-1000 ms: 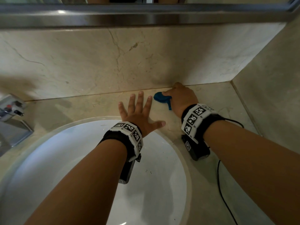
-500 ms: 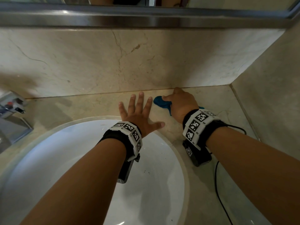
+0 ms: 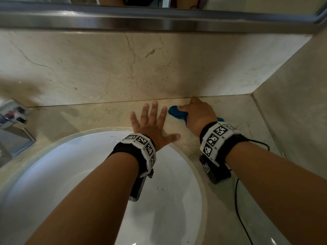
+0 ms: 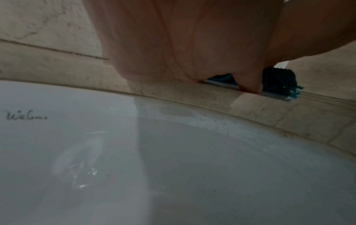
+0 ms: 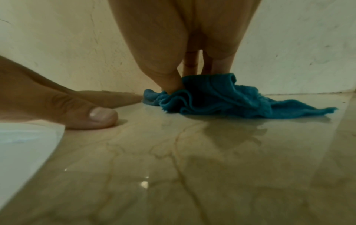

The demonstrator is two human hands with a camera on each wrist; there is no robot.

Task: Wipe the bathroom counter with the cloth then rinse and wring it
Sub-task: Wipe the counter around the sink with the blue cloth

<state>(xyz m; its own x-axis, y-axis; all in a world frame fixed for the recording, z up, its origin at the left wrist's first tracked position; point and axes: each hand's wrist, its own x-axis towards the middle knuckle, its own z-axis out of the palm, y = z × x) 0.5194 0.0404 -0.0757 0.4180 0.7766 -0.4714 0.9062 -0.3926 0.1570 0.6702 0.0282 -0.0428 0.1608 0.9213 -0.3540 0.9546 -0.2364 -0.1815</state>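
Right under fingers (image 5: 171, 82): cloth (image 5: 221, 97)

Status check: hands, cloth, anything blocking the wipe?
Left hand flat on counter, fingers spread. Right hand grips blue cloth at the back wall. Left fingertips beside the cloth; faucet far left.
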